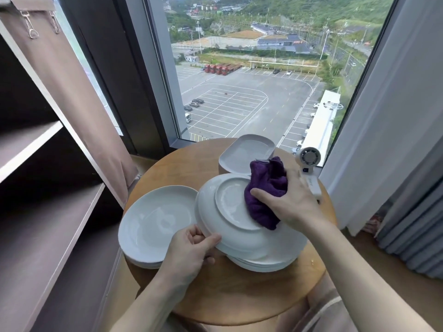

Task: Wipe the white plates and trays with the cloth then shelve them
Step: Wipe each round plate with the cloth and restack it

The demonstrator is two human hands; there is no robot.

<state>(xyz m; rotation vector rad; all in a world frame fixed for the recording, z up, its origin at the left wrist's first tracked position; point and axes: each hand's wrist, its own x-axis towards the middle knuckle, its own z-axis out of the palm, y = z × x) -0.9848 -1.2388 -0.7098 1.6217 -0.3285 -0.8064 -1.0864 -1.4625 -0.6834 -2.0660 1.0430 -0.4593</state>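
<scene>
A plate (230, 212), bottom up and tilted, is gripped at its rim by the left hand (191, 250) above a stack (263, 262) on the worktop (191, 164); a cloth (266, 188) is pressed on it, clutched by the right hand (290, 202).

Left hand (191, 248) gripping plate (230, 204) rim, right hand (291, 203) clutching cloth (265, 188)

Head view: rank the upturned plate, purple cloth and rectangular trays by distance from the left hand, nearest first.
1. upturned plate: near rim gripped by the left hand.
2. purple cloth: on the plate's right side, held by the right hand.
3. rectangular trays: stacked at the far edge of the table.
</scene>
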